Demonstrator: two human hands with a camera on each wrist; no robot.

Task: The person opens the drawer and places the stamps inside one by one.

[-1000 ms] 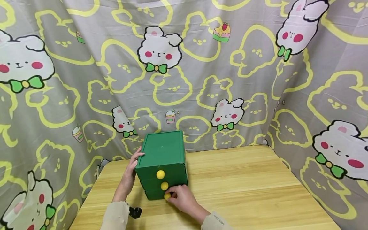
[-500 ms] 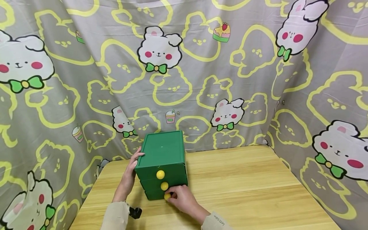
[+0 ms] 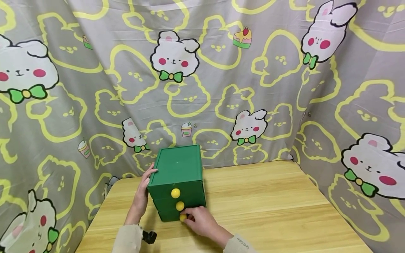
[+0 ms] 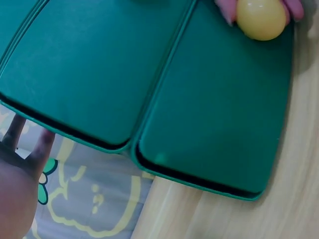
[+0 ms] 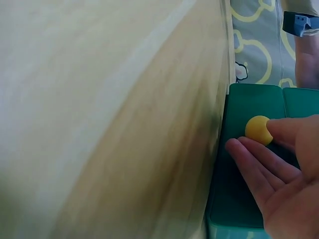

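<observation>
A green drawer box (image 3: 177, 165) with three stacked drawers stands on the wooden table, each drawer front bearing a round yellow knob. My left hand (image 3: 142, 196) rests along the box's left side, its fingertips at the top edge; in the left wrist view two of its fingers (image 4: 42, 149) show beside the drawer fronts. With thumb and fingers my right hand (image 3: 200, 219) pinches the bottom knob (image 5: 258, 130). Above it are the middle knob (image 3: 180, 206) and the top knob (image 3: 175, 193). All three drawers sit in the box.
The wooden table (image 3: 269, 200) extends to the right of the box. A grey curtain (image 3: 218, 80) with cartoon rabbits hangs close behind the table and along both sides. A black wrist camera (image 3: 149, 237) juts from the left sleeve.
The head view has shifted very slightly. Both hands keep their places on the box and the bottom knob, and the drawers look the same.
</observation>
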